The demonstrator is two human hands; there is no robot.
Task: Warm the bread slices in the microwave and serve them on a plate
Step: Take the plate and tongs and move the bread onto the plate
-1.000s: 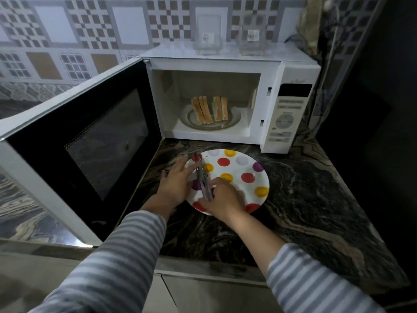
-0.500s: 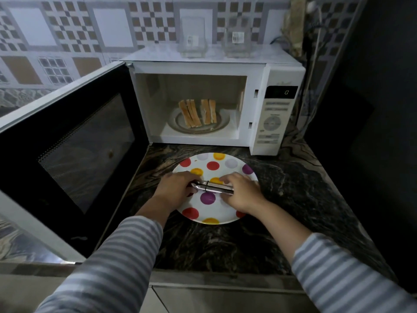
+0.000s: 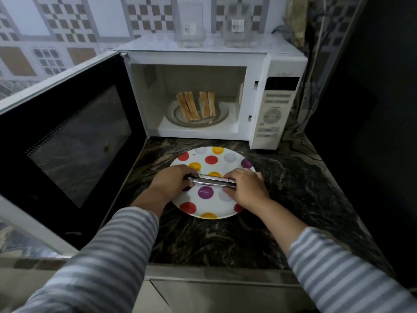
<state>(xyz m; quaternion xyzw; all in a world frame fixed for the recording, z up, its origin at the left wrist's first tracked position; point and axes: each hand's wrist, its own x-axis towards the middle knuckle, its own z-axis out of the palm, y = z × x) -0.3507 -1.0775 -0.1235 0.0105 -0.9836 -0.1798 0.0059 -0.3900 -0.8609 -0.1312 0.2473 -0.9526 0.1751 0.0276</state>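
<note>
both hands over a white plate [image 3: 228, 159] with coloured dots on the dark marbled bench [image 3: 316, 188], just in front of the white microwave [image 3: 279, 105], whose door [image 3: 74, 141] stands wide to the left. left hand [image 3: 172, 181] curled round one end of a pair of metal tongs [image 3: 212, 180] and right hand [image 3: 244, 187] curled round the other, tongs lying crosswise above the plate, arms seemingly together though too blurred to be sure. bread slices [image 3: 196, 106] upright on edge in two bunches on the glass turntable [image 3: 222, 118] inside the cavity, two clear containers [image 3: 189, 26] on the microwave's top.
</note>
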